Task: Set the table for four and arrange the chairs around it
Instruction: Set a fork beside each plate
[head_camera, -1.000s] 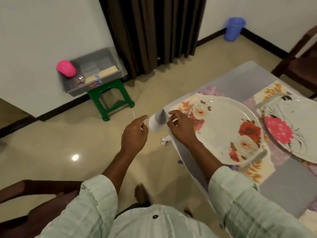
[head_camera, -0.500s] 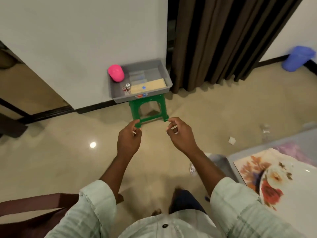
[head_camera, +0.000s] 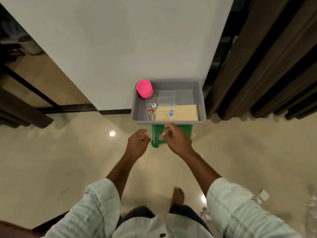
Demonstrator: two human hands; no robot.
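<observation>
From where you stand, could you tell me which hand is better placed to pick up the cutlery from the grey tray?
Probably the right hand: it already reaches the grey tray rim, near the forks and spoon. The left hand hangs further back.

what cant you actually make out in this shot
- Cutlery in the gray tray, head view: too small and overlapping to count forks and spoons.
- Tan packet: blue print too blurred to read.
- Green stool: mostly hidden by the tray and the right hand.
- Left hand: small pale bit at the fingertips, too small to identify.
- Clear plastic: cut off by the right edge.
- Dining table: out of view.
</observation>
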